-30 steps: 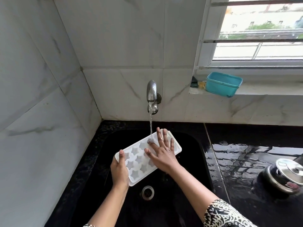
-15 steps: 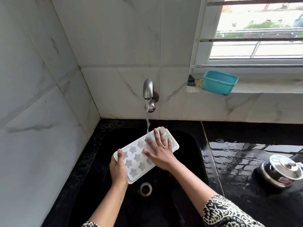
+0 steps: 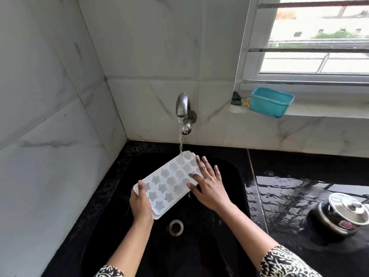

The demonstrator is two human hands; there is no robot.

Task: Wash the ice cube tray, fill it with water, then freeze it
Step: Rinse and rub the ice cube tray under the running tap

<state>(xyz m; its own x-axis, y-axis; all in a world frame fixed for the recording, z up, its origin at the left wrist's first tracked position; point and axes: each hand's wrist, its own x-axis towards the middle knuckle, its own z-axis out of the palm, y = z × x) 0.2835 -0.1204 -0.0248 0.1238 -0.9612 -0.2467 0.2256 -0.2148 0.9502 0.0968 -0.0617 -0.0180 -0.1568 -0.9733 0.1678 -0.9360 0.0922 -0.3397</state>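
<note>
So there was one ice cube tray [image 3: 169, 181], two hands, one tap [image 3: 182, 105], one teal tub [image 3: 272, 101] on the window ledge [image 3: 327, 113], and one steel pot [image 3: 339, 213] with a shiny lid over on the wet black counter [image 3: 299, 166]. The tray was white, kind of frosted plastic, rectangular with rounded corners, and the moulds were little stars, three rows across as far as I could count; the exact total was hard to tell since a hand covered part of it. It sat tilted over the black sink [image 3: 229, 166], far end raised toward the tap, near end lower above the round metal drain [image 3: 175, 227]. A thin stream of water [image 3: 180, 139] hit the top corner of the tray, and a drip hung off its lower edge. The left hand [image 3: 140, 202] was wrapped around the near short end, thumb on top of the rim, fingers underneath, holding it up. The right hand [image 3: 208, 186] lay flat and spread out on the tray's right side, fingers splayed over the moulds, not gripping anything, with a ring on one finger. The walls were glossy white marble-look tile with grey veins. Both sleeves had a black and cream squiggly print.
</note>
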